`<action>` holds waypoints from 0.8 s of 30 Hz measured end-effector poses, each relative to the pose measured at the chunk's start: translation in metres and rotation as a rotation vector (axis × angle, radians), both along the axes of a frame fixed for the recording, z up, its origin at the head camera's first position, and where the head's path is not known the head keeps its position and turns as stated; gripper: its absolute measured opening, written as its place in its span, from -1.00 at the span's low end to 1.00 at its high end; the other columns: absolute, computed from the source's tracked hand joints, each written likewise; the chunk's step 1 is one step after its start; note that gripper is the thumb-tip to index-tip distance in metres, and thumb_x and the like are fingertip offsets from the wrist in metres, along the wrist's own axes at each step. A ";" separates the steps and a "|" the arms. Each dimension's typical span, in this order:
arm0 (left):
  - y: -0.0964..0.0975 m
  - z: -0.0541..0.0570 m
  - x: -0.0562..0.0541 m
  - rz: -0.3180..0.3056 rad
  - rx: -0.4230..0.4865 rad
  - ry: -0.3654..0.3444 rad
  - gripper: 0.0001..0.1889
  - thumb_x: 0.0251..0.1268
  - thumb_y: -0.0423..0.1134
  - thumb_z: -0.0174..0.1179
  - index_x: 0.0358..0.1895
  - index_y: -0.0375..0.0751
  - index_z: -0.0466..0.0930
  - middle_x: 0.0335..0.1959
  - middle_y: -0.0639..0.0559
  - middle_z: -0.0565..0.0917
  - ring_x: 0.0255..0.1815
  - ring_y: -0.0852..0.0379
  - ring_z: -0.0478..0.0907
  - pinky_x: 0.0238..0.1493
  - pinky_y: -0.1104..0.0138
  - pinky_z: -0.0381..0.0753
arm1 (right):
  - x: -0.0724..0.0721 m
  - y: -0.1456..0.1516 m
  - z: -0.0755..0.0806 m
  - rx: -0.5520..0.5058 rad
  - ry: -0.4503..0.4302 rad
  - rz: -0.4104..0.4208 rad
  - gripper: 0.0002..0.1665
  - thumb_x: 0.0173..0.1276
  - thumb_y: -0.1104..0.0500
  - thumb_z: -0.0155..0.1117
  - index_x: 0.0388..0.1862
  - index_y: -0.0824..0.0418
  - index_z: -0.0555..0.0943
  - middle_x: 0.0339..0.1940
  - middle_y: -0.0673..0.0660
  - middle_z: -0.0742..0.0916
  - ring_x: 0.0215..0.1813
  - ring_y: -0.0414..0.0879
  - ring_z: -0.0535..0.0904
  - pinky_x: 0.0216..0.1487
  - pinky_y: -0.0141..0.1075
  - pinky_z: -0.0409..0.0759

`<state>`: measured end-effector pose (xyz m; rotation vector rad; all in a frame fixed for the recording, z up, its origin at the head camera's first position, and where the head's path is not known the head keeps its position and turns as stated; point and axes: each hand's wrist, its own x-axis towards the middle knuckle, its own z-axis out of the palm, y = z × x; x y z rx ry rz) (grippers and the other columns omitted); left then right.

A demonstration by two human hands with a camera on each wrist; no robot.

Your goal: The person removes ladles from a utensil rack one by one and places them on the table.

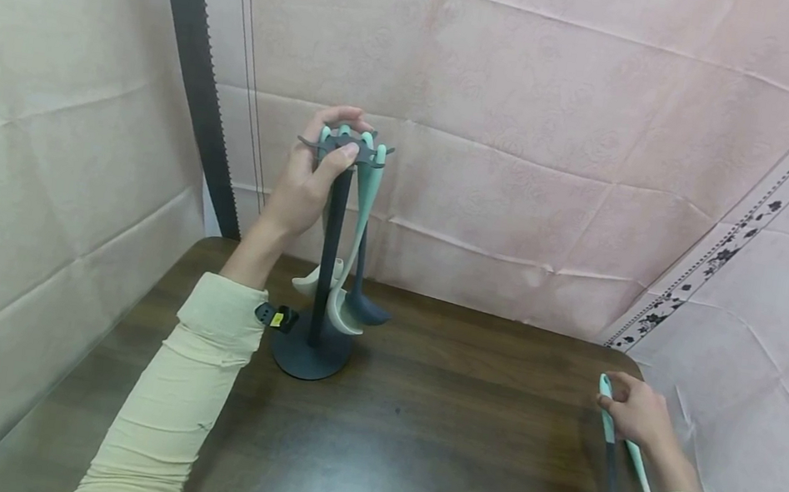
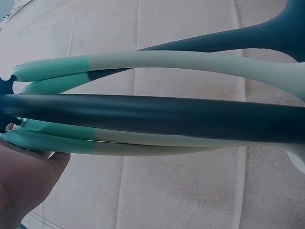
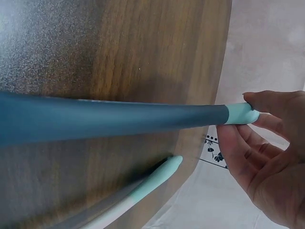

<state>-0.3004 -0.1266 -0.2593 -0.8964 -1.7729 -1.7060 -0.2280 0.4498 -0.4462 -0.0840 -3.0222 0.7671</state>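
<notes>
With utensils (image 1: 368, 185) hung, the left hand (image 1: 306, 183) grips the stand (image 1: 329, 258); the right hand (image 1: 639, 413) pinches a dark utensil (image 3: 114, 117), and a pale utensil (image 3: 138, 191) seemingly remains.

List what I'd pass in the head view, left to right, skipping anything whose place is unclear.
Left sleeve, the stand's black post, the dark hanging utensil, the right hand pinching a mint-handled dark utensil.
</notes>
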 end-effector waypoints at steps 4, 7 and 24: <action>-0.001 0.000 0.000 -0.007 0.009 0.003 -0.44 0.49 -0.03 0.05 0.47 -0.15 0.39 0.31 -0.09 0.58 0.29 -0.02 0.49 0.29 0.10 0.41 | -0.002 0.001 0.001 0.004 -0.010 -0.002 -0.32 0.45 0.19 0.30 0.43 0.50 0.39 -0.17 0.45 0.78 -0.64 -0.02 0.68 -0.56 -0.12 0.68; -0.002 -0.001 0.001 -0.006 0.010 0.005 -0.44 0.49 -0.03 0.06 0.47 -0.14 0.39 0.31 -0.09 0.58 0.29 -0.02 0.49 0.29 0.10 0.40 | -0.004 0.004 0.001 0.011 -0.004 0.000 -0.33 0.43 0.20 0.32 0.40 0.51 0.41 -0.17 0.45 0.79 -0.63 -0.03 0.67 -0.57 -0.13 0.69; 0.000 0.000 0.002 -0.001 -0.004 0.006 -0.44 0.49 0.00 0.08 0.46 -0.12 0.40 0.31 -0.08 0.58 0.26 0.01 0.49 0.26 0.14 0.41 | -0.008 0.011 -0.002 0.034 -0.080 -0.030 -0.32 0.44 0.23 0.29 0.43 0.54 0.38 -0.39 0.27 0.72 -0.60 -0.07 0.65 -0.55 -0.15 0.71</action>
